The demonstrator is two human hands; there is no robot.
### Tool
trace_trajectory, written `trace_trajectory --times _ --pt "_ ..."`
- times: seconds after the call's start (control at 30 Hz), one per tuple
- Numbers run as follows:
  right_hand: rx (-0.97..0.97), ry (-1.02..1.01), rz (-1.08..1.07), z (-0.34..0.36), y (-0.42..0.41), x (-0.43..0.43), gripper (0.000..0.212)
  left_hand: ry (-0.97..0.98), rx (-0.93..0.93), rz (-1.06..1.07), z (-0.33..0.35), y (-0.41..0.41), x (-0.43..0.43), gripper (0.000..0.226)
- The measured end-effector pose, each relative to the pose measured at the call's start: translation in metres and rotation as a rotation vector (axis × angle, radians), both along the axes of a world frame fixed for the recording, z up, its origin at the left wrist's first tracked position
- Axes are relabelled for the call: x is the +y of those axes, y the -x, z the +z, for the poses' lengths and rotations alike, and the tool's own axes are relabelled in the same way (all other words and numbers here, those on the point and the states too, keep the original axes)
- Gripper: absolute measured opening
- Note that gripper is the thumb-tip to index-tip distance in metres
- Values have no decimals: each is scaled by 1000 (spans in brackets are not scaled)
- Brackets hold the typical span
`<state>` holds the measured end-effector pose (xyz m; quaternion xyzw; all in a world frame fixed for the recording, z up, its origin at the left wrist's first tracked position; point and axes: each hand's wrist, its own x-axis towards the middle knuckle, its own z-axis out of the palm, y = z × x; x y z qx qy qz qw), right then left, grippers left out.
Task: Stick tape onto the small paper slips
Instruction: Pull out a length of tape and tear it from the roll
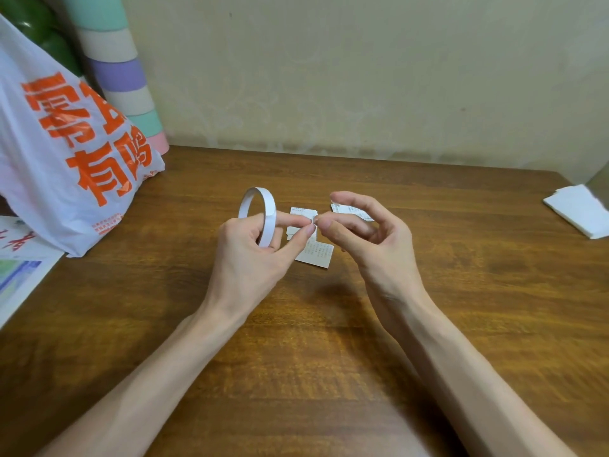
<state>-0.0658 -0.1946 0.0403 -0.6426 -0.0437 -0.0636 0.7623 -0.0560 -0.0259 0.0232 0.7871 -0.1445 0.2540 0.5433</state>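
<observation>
Gripping the roll [267, 209], the left hand [250, 255] faces the right hand [372, 239] pinching the tape end [313, 221] — slips [316, 252] half hidden behind them.

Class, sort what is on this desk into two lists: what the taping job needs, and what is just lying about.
Needed: tape roll, held in the left hand; tape end, pinched by the right hand; paper slips on the table.

Lying about: plastic bag; stack of coloured rolls; white sheets at the right edge; printed papers at the left.
</observation>
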Motion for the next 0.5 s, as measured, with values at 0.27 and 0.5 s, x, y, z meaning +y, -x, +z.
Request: trace_trajectory --times 0.27,0.5 --pt "-7 -75 -66 -1 -2 -6 32 174 217 -30 -1 -8 4 5" --pt "-71 25 0 -2 -1 -3 58 201 285 -100 -2 -7 3 4"
